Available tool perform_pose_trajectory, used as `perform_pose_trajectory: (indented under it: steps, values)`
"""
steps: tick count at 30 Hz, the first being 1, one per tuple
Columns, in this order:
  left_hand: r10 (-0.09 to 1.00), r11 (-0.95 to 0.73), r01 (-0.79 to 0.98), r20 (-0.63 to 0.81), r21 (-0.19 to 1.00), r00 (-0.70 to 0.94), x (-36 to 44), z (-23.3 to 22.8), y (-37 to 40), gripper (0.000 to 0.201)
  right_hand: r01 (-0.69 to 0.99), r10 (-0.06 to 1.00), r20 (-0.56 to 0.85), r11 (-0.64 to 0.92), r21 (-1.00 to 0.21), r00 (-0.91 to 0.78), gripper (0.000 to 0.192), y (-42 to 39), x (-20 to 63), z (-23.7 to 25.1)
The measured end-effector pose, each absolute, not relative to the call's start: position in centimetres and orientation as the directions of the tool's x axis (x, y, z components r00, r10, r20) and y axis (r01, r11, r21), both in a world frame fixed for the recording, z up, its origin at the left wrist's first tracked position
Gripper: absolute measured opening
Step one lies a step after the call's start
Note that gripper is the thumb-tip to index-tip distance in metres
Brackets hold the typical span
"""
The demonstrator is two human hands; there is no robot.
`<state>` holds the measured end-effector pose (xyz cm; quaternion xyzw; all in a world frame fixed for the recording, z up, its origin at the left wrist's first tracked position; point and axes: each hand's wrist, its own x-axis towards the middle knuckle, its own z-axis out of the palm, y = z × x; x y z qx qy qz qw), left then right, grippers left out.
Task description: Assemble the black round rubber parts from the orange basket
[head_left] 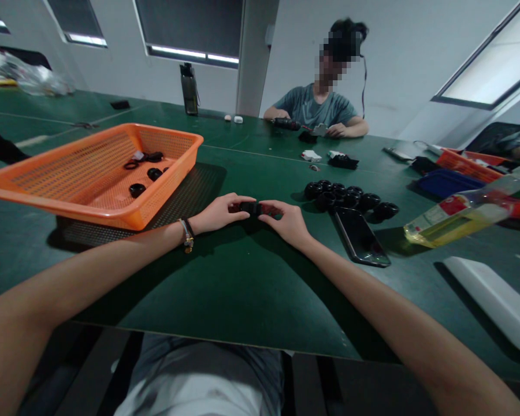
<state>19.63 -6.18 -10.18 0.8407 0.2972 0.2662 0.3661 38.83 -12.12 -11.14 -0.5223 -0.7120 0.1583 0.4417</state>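
Note:
Over the middle of the green table, my left hand [221,214] and my right hand [286,221] meet at a small black part [250,208]. The fingers of both hands are closed on it, left hand on its left end and right hand on its right end. Its exact kind is too small and dark to make out. To the right of my right hand sits a cluster of glossy black round parts [351,197]. On my left, an orange plastic basket [169,193] holds a few black round parts [137,189] and a thin black cable-like piece [145,157].
A phone [360,237] lies beside the cluster. Farther right are a tilted bottle with yellow liquid [455,214], a white oblong case [494,300] and a blue tray [448,182]. Across the table sits a person [318,110] with a black tool [286,123]; a dark bottle [189,89] stands at the far edge.

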Motion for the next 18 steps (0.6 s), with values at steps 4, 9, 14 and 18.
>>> perform_pose_trajectory:
  steps: [4, 9, 14, 18]
  values:
    - [0.694, -0.555, 0.307, 0.227, 0.773, 0.683, 19.60, -10.24, -6.09, 0.040, 0.595, 0.885, 0.462, 0.405, -0.694, -0.063, 0.025, -12.09, 38.85, -11.22]
    - [0.695, -0.547, 0.291, 0.232, 0.785, 0.680, 19.62, -10.31, -6.06, 0.040, 0.607, 0.878, 0.472, 0.415, -0.678, -0.074, 0.027, -12.15, 38.98, -11.20]
    - [0.695, -0.538, 0.285, 0.226, 0.794, 0.683, 19.67, -10.31, -6.13, 0.040, 0.644, 0.847, 0.521, 0.457, -0.613, -0.105, 0.026, -12.23, 39.05, -11.02]
    - [0.698, -0.544, 0.304, 0.220, 0.782, 0.681, 19.65, -10.17, -6.17, 0.040, 0.648, 0.859, 0.504, 0.436, -0.625, -0.092, 0.027, -12.32, 38.96, -10.89]
